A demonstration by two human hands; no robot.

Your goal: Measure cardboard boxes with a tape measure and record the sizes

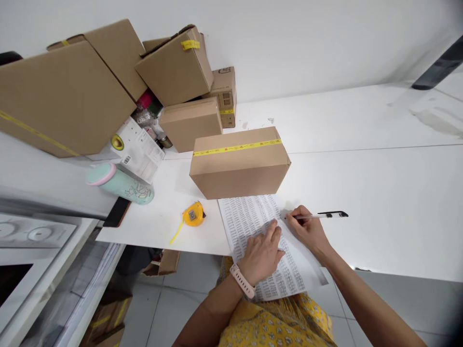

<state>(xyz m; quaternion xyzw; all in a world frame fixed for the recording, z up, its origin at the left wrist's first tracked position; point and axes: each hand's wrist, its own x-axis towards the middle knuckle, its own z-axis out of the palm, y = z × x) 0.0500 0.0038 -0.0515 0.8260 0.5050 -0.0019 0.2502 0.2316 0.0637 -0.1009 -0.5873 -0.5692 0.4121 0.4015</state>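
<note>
A printed sheet (pixel 240 226) with dense columns of figures lies on the white table and hangs over its front edge. My left hand (pixel 262 253) rests flat on it, fingers stretched out, a pink band round the wrist. In my right hand (pixel 309 231) is a pen (pixel 331 215), gripped near its tip, which points at the sheet's right side. Just behind the paper stands a closed cardboard box (pixel 240 164) with yellow tape along its top. Left of the sheet sits a yellow tape measure (pixel 194 214), a short length of its blade pulled out.
A mint bottle (pixel 121 183) leans or lies at the left beside a white carton (pixel 139 149). Several cardboard boxes (pixel 175 67) are stacked against the wall. A white appliance (pixel 32 236) stands low at the left. A dark post (pixel 439 65) rises at the far right.
</note>
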